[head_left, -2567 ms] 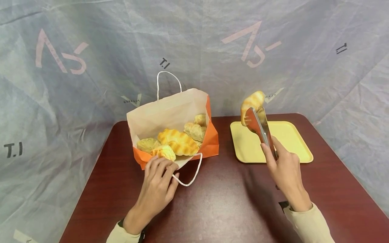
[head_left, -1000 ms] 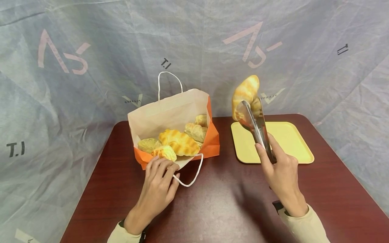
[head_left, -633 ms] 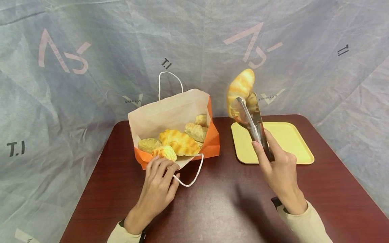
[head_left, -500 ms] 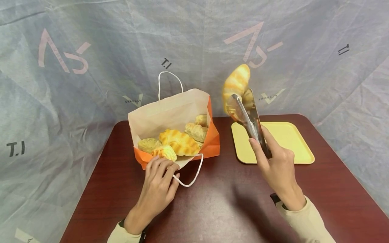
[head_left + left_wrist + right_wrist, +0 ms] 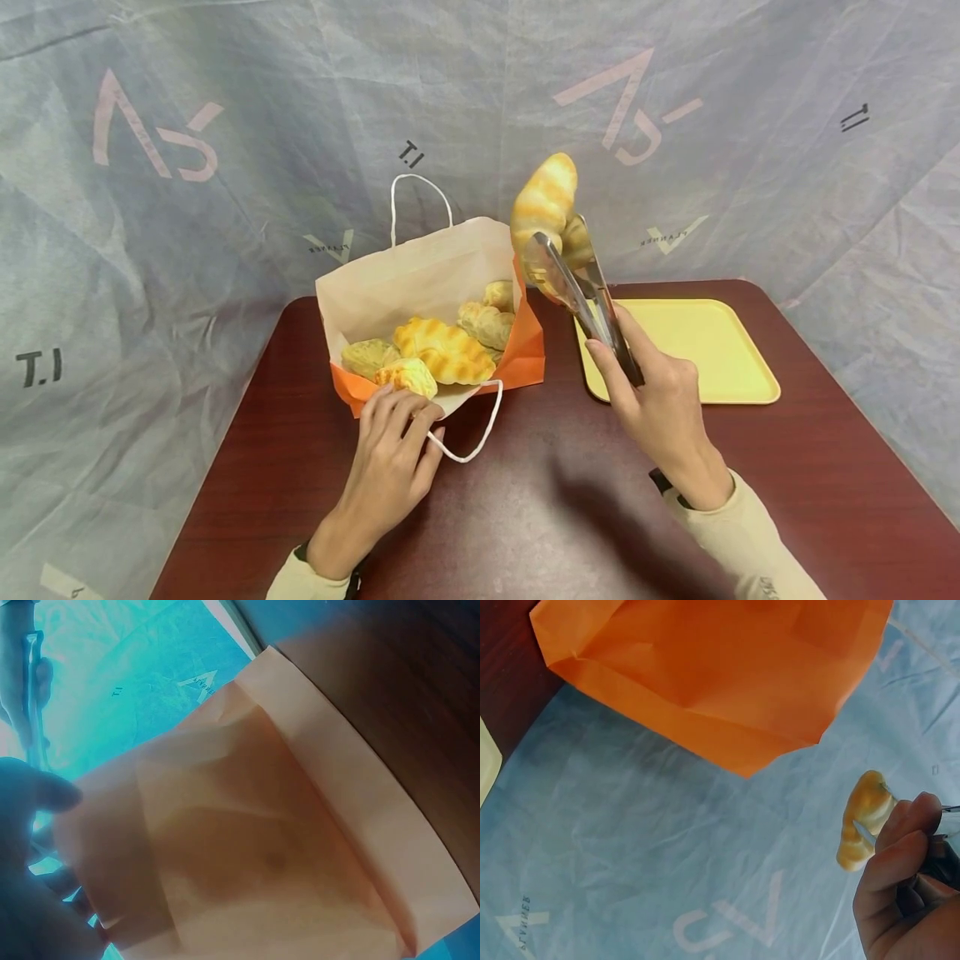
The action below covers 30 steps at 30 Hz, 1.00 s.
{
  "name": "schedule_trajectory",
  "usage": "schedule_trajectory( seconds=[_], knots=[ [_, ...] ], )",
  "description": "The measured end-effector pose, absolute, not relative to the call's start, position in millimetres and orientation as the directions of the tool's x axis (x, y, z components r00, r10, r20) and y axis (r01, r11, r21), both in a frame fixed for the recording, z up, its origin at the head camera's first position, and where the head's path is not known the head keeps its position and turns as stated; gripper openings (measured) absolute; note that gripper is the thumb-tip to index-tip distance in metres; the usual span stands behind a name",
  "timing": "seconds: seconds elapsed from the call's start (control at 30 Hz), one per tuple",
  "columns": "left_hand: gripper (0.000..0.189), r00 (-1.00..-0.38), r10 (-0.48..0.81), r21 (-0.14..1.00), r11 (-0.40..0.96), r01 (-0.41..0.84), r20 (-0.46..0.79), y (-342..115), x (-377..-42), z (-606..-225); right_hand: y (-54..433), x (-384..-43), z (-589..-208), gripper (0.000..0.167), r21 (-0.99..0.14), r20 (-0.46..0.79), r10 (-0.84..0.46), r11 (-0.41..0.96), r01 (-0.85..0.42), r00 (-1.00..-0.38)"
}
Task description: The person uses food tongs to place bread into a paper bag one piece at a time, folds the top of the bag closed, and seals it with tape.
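My right hand [image 5: 667, 408] grips metal tongs [image 5: 592, 308] that clamp a golden croissant [image 5: 546, 200] in the air, by the right rim of an orange paper bag [image 5: 525, 346]. The right wrist view also has this croissant [image 5: 864, 817] in the tongs, apart from the bag. At the bag's front rim my left hand [image 5: 390, 462] pinches the paper, fingers over the edge and thumb outside. Inside the bag lie a large ridged bread [image 5: 442, 350], a small yellow bun [image 5: 407, 379] by my left fingertips, and several paler rolls [image 5: 487, 323]. The bag's bottom is hidden.
A yellow tray [image 5: 697, 350] lies on the dark red table [image 5: 502, 517] to the right, partly behind my right hand. One white cord handle [image 5: 480, 442] droops over the bag's front; another [image 5: 420, 177] stands up behind. Grey cloth [image 5: 480, 100] hangs beyond the table.
My right hand has carried the tongs and croissant leftward and up, from above the tray to the bag's right rim. My left hand and the bag have stayed in place.
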State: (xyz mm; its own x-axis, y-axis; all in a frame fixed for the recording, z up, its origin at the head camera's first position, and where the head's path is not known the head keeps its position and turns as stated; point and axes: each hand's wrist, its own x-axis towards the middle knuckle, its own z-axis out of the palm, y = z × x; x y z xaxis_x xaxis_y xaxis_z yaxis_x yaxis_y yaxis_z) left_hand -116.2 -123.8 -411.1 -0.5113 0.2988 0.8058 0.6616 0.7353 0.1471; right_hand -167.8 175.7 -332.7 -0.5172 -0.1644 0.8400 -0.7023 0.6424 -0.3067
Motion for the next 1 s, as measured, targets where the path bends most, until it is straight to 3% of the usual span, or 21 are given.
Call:
schedule_trajectory(
  seconds=[0.5,0.7,1.0],
  knots=[
    [0.016,-0.517,0.303,0.145,0.739,0.658,0.801,-126.7,-115.7,-410.5,145.7,-167.9,-338.2,0.044,-0.334,0.816,-0.219,0.577,-0.746,-0.535],
    [0.022,-0.522,0.305,0.147,0.741,0.656,0.796,-125.7,-115.5,-410.6,139.2,-169.5,-336.9,0.045,-0.339,0.807,-0.238,0.563,-0.754,-0.541],
    [0.018,-0.521,0.317,0.148,0.728,0.669,0.793,-126.5,-116.3,-412.3,125.2,-178.1,-336.5,0.037,-0.344,0.797,-0.255,0.554,-0.758,-0.548]
  ],
)
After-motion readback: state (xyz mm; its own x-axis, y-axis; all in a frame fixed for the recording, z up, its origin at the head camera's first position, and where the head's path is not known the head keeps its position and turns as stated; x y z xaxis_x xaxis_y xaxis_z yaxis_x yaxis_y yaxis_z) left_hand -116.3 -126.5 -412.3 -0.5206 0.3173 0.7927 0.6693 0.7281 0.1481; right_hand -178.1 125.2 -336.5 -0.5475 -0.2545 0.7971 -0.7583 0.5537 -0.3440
